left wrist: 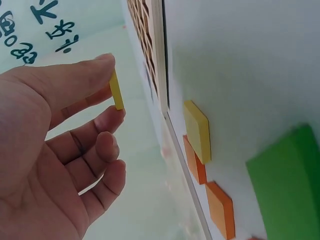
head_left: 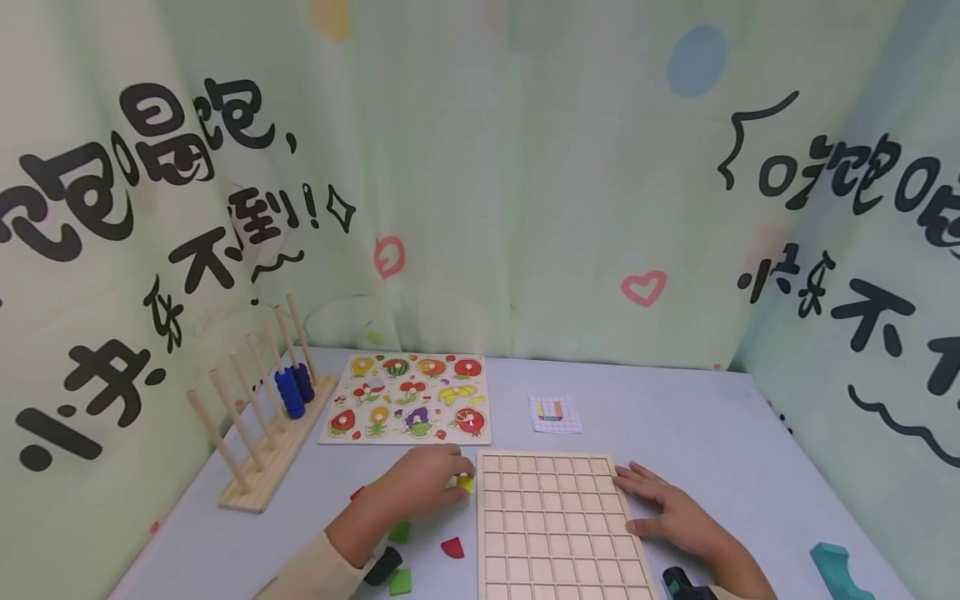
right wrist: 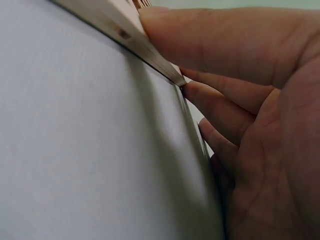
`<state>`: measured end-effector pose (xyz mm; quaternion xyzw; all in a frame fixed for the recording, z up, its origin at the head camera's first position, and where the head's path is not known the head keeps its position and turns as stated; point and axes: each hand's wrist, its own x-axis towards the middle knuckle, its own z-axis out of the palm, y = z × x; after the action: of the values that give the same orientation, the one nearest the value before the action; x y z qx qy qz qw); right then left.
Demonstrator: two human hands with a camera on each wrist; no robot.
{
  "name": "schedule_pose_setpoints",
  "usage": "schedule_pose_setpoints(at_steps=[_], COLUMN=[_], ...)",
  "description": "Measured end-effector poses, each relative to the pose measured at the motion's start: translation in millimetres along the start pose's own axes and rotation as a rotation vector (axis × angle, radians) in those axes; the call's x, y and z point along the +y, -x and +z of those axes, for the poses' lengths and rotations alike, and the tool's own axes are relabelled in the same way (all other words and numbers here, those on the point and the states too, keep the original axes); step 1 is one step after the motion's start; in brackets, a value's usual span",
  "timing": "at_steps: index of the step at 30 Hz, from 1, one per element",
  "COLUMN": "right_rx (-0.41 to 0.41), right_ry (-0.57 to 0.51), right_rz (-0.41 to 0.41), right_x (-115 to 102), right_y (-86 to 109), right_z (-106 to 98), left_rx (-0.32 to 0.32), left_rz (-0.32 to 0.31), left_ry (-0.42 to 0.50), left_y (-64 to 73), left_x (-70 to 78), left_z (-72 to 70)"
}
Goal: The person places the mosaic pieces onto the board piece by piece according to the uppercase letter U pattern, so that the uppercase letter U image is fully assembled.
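My left hand pinches a thin yellow tile between thumb and fingertip, just off the left edge of a wooden grid board. The board lies flat with its square compartments facing up. At its right edge rests my right hand, fingers extended; the right wrist view shows the thumb and fingertips touching the board's side, holding nothing else. Under and around the left arm lie loose pieces: a red one, a green one and, in the left wrist view, another yellow tile beside orange tiles.
A wooden peg stand with blue beads stands at the left. Behind the board lie a fruit puzzle board and a small card with a coloured grid pattern. A teal object sits near the right front.
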<state>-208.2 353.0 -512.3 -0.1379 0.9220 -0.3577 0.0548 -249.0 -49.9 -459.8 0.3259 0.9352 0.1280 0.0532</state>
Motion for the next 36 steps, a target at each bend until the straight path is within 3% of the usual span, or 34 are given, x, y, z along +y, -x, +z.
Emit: schedule_pose_setpoints(at_steps=[5,14,25,36], right_rx=[0.007,0.016,0.009,-0.002], right_ry=[0.004,-0.010,-0.047,-0.046], right_rz=[0.007,0.028,0.007,0.010], right_x=[-1,0,-1,1], right_y=[0.6,0.2,2.2,1.3], right_z=[1,1,2,3], left_rx=[0.003,0.003,-0.006,-0.031], left_rz=[0.009,0.088,0.068,0.072], left_ry=[-0.001,-0.025,-0.007,0.021], left_y=[-11.2,-29.0,-46.9,-61.7], left_x=[4.8,13.7,27.5,29.7], left_z=[3.4,5.9,14.1,23.8])
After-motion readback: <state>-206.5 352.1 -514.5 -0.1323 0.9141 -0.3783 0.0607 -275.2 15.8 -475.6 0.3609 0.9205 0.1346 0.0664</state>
